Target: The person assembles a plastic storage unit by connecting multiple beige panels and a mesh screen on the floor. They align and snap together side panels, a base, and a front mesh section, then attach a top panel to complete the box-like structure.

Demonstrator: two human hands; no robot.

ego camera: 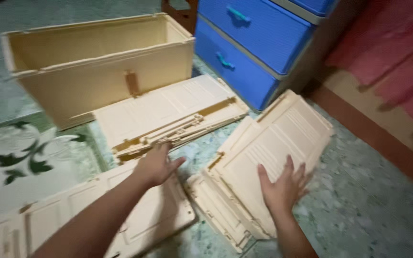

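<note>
My left hand point(156, 165) lies flat, fingers spread, on the front edge of a stack of cream plastic panels point(168, 114) in the middle of the floor. My right hand point(283, 184) rests open on a second stack of cream ribbed panels point(268, 153) at the right, which lies tilted on the floor. Neither hand grips anything. A third long cream panel point(96, 210) lies under my left forearm at the lower left. Behind the panels stands an open cream plastic box frame point(96, 62).
A blue plastic drawer unit point(254, 43) stands at the back right, close to the right stack. A red and brown surface point(388, 86) runs along the right edge. A pale mat with a green leaf pattern point(20, 162) covers the floor at the left.
</note>
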